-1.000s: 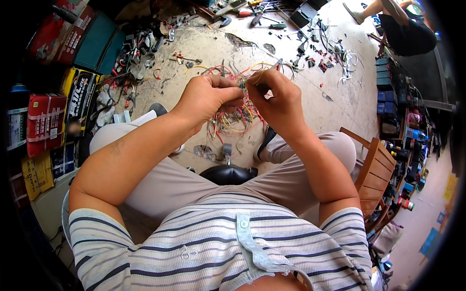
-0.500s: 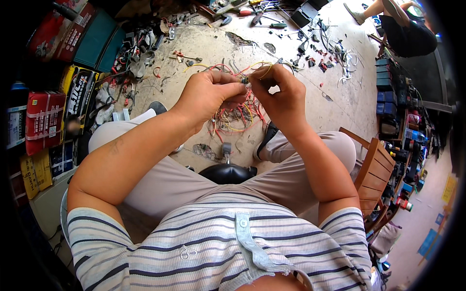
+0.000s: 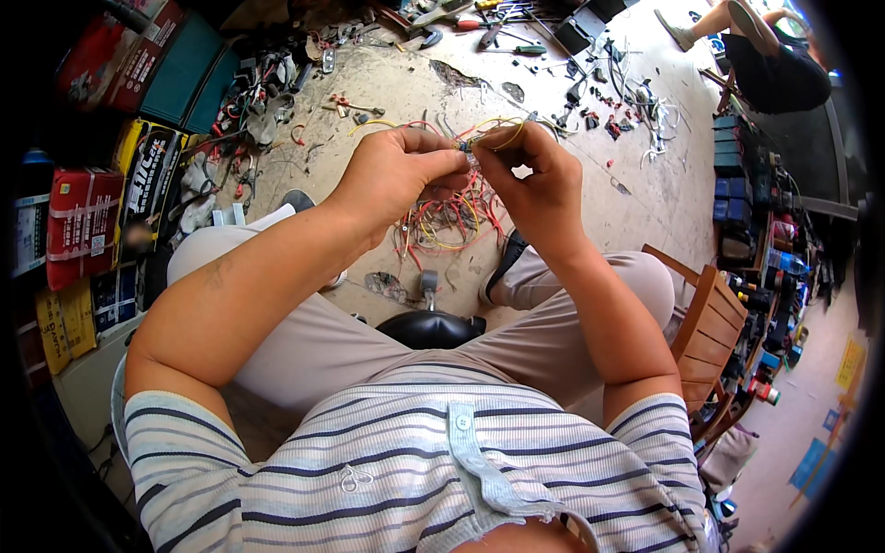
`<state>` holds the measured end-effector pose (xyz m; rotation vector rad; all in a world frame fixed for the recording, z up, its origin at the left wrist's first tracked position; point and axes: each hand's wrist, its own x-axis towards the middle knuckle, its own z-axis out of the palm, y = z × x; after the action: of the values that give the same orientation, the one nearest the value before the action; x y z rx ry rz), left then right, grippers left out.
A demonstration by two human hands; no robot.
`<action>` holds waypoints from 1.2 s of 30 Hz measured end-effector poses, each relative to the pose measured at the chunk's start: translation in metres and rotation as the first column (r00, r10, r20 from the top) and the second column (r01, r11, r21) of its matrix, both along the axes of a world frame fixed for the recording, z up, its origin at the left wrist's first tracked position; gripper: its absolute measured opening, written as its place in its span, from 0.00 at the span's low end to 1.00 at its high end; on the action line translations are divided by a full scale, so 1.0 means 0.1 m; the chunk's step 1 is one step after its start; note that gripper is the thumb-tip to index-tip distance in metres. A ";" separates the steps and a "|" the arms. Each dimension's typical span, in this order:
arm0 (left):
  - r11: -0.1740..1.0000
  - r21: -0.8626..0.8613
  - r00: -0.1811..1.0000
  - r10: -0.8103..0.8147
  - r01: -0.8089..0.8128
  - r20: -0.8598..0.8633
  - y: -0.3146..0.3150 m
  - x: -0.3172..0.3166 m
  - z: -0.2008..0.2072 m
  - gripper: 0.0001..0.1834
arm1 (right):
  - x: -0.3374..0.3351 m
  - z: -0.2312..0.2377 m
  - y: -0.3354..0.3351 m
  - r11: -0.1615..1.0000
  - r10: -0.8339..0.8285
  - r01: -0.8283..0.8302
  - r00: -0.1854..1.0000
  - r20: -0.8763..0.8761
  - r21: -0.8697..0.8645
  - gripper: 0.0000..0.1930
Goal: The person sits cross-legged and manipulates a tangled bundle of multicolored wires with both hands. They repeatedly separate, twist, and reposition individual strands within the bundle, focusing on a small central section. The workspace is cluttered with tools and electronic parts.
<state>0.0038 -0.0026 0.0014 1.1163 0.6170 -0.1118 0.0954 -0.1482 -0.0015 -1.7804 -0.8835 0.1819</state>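
Both hands meet over the floor in front of my knees. My left hand is closed, thumb against fingers, pinching a small dark connector with wires. Opposite it, my right hand is closed too, its thumb and forefinger on a thin yellow wire by the connector. The wire arcs up over the right fingertips. Below the hands, a tangle of red, yellow and grey wires lies on the floor or hangs down; which part is which I cannot tell. Fingers partly hide the connector.
Battery boxes are stacked at the left. Hand tools and scraps lie at the far side, a wooden chair stands right, and shelves hold goods. A black stool seat is between my legs. Another person sits far right.
The hands stay almost in place at the connector. The yellow wire at the right fingertips has shifted slightly, and a little more of the connector shows between the fingers.
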 end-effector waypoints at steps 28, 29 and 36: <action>0.999 -0.036 1.000 0.025 -0.025 0.002 0.00 0.01 0.02 0.09 | 0.04 0.01 -0.03 0.990 -0.064 0.105 0.932 -0.358 0.096 0.03; 0.999 -0.034 1.000 0.024 -0.024 -0.002 -0.01 0.01 0.03 0.09 | 0.04 0.02 -0.03 0.990 -0.065 0.105 0.930 -0.363 0.091 0.03; 0.999 -0.032 1.000 0.011 -0.012 -0.005 -0.02 0.01 0.02 0.08 | 0.04 0.03 -0.04 0.993 -0.071 0.100 0.923 -0.379 0.057 0.04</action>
<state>0.0044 -0.0043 0.0029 1.0814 0.6240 -0.1143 0.0993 -0.1521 0.0012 -1.6358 -0.5280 0.4141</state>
